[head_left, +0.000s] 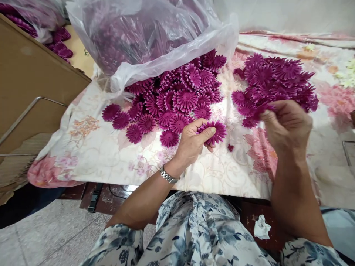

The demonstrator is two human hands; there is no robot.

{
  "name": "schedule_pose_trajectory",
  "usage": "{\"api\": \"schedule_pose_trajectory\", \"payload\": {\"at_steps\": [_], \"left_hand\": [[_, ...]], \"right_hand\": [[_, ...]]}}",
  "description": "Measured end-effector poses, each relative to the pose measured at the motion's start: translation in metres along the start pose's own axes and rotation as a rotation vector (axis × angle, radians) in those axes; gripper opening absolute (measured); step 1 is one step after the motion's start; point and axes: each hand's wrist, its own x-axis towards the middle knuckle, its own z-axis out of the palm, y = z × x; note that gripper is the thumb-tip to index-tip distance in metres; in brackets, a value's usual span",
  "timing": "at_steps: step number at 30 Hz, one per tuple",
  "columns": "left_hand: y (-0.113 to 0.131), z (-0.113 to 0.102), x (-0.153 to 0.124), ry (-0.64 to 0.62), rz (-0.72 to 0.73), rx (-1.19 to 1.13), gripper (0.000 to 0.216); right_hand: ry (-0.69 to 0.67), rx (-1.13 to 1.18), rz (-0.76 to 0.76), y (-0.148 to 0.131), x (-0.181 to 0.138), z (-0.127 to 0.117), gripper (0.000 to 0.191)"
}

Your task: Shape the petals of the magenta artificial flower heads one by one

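My left hand (194, 142), with a metal watch at the wrist, is closed on a purple plastic flower (217, 132) held just above the cloth. To its right my right hand (287, 123) pinches the edge of a purple flower (257, 111) at the near side of the right-hand flower pile (277, 81). A bigger heap of the same purple flowers (177, 99) spills from a clear plastic bag (149, 37) behind my left hand. A small purple scrap (230, 147) lies on the cloth between my hands.
A floral cloth (111, 155) covers the table. A brown cardboard box (33, 81) with a metal bar stands at the left, more purple flowers behind it. A crumpled white paper (261, 227) lies below the table edge. Pale flowers (346, 74) sit far right.
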Motion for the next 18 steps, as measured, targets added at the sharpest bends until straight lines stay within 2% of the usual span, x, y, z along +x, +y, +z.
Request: {"api": "schedule_pose_trajectory", "payload": {"at_steps": [2,4,6,7,9,10,12,14,18], "left_hand": [[-0.002,0.001,0.000,0.001,-0.004,0.006,0.025],[-0.003,0.001,0.000,-0.002,-0.005,0.014,0.026],[-0.005,0.002,0.000,-0.017,-0.005,0.034,0.027],[-0.005,0.002,0.000,-0.029,-0.011,0.048,0.027],[-0.006,0.002,0.000,-0.056,-0.031,0.061,0.028],[-0.006,0.002,0.000,-0.072,-0.040,0.063,0.029],[-0.005,0.001,0.000,-0.106,-0.041,0.056,0.029],[-0.003,0.000,0.000,-0.143,-0.028,0.053,0.028],[-0.001,-0.002,-0.002,-0.208,-0.014,0.027,0.024]], "right_hand": [[0.145,-0.327,-0.086,0.005,0.005,-0.009,0.038],[0.146,-0.365,-0.159,0.002,0.005,-0.007,0.047],[-0.026,-0.116,-0.175,-0.008,-0.002,0.004,0.038],[-0.175,0.038,-0.149,-0.014,-0.007,0.011,0.032],[-0.436,0.288,-0.019,-0.022,-0.016,0.026,0.026],[-0.523,0.392,0.068,-0.024,-0.019,0.031,0.025],[-0.603,0.571,0.225,-0.023,-0.022,0.037,0.024],[-0.644,0.681,0.302,-0.019,-0.023,0.037,0.023],[-0.581,0.677,0.236,-0.016,-0.023,0.033,0.015]]}}
